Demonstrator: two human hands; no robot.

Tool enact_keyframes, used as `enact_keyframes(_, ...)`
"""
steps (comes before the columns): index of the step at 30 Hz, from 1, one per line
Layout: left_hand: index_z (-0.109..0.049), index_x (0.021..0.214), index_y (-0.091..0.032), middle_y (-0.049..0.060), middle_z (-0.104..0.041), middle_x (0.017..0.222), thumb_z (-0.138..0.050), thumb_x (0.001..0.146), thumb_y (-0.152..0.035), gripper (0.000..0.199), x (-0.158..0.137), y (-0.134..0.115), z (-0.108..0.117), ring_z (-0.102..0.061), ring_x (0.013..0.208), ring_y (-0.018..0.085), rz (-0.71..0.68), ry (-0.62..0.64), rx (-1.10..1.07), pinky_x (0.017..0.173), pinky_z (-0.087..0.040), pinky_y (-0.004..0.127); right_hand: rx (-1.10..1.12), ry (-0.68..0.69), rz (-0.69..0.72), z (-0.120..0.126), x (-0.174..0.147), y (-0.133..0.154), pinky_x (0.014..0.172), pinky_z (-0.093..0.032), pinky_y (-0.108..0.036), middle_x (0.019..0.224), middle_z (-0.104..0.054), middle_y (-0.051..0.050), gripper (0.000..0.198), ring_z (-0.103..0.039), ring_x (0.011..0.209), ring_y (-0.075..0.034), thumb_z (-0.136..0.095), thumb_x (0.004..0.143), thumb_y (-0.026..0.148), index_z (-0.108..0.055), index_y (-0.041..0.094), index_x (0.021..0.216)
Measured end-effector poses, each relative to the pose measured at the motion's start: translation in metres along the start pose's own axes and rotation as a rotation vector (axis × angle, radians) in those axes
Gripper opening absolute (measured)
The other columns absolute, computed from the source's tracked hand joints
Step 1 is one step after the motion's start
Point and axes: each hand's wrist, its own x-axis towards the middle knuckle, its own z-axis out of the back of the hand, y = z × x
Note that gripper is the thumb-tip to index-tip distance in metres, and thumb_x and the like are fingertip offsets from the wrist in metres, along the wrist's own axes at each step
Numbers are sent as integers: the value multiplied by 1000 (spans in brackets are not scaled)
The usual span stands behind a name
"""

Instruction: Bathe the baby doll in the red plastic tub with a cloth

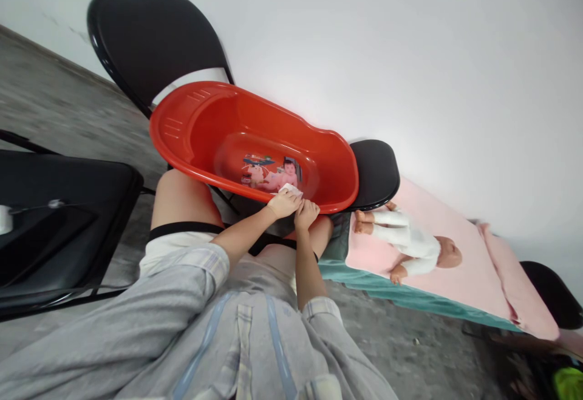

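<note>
My left hand [282, 203] and my right hand [306, 212] are pressed together at the near rim of a red plastic baby tub [200, 115]. Both hands pinch a small white cloth [292, 189] that sticks out over the rim. The tub rests on black chairs and has a picture sticker [268, 174] on its bottom. My bare knees are just under the hands. To the right, a baby doll [412, 243] in white clothes lies on its back on a pink towel [460, 266].
A black folding chair back [150, 42] stands behind the tub. Another black chair seat [59, 218] is at my left. The pink towel lies over a teal mat [410, 298]. The floor is grey concrete and the wall is white. A green object [568, 383] sits at the bottom right.
</note>
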Motion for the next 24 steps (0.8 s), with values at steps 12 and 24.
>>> enact_keyframes(12,-65,149,-6,21,-74,129,-49,111,-20,43,0,-1,-1,-73,116,30,68,63,-42,102,-51,45,3,10,-28,2,0,5,92,-41,-40,82,-67,-9,24,-56,84,-25,-46,99,24,-49,23,75)
enact_keyframes(24,-69,142,-6,20,-78,117,-48,109,-15,41,-1,-2,5,-74,111,30,36,14,-49,97,-46,46,3,42,-47,5,1,6,91,-41,-40,84,-67,-10,25,-56,85,-25,-48,99,24,-48,23,74)
